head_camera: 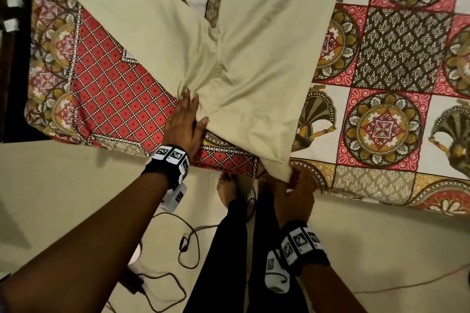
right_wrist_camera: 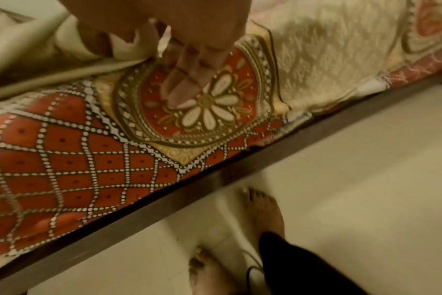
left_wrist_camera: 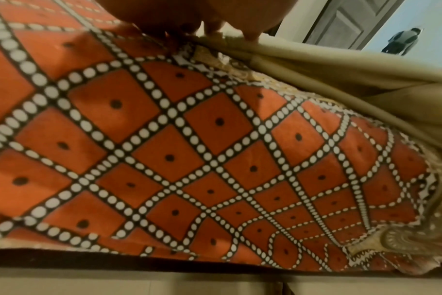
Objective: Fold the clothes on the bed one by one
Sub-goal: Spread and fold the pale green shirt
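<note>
Beige trousers lie spread on the patterned bedsheet, legs pointing away, waist toward me. My left hand lies with straight fingers on the waist's left edge, thumb on the cloth; creases fan out from its fingertips. In the left wrist view the fingertips touch the folded beige edge. My right hand pinches the waist's right corner at the bed's near edge. The right wrist view shows thumb and forefinger holding beige cloth, the other fingers hanging over the sheet.
The dark wooden bed frame runs along the near edge. I stand barefoot on a pale tiled floor with black cables lying on it. A dark headboard borders the left side. A door shows beyond the bed.
</note>
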The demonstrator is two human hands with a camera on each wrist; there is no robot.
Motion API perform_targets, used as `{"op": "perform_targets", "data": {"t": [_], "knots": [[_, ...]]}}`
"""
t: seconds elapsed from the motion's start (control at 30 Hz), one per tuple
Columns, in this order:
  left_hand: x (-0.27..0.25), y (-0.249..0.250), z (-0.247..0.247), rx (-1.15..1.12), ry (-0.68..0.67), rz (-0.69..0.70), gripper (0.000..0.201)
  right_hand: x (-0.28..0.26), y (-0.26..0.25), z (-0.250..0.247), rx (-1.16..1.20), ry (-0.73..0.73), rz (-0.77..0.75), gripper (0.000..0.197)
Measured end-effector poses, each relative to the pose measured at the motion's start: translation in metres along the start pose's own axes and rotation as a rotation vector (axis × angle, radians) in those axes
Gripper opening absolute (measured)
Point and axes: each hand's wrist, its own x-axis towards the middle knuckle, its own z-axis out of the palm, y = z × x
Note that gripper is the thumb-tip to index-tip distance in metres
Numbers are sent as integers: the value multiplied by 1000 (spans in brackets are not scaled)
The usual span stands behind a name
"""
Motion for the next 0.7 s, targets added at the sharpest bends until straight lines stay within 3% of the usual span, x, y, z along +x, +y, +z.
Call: {"op": "perform_targets", "data": {"t": [0.1,0.2,0.27,0.33,0.4,0.47,0.53,0.6,0.7], "knots": [[-3,3,3,87,-25,-15,68,-6,0,9,212,35,115,41],[-3,13,-7,142,2,9,69,-18,-2,-2,202,0,131,28],[3,20,-21,158,27,107,68,-18,-12,-20,156,18,-21,26],[17,25,-34,212,26,227,65,-2,-37,-35,23,21,-339,22],[37,27,-41,299,-9,331,62,31,-75,-35,-77,-35,-620,22],[58,24,-38,340,-79,401,61,74,-114,-19,-147,-140,-775,26],[75,18,-30,360,-159,425,60,113,-128,10,-307,-245,-811,35],[87,10,-28,377,-213,344,67,142,-118,32,-497,-368,-778,50],[94,-1,-28,394,-176,231,80,161,-75,33,-712,-433,-806,82]]}}
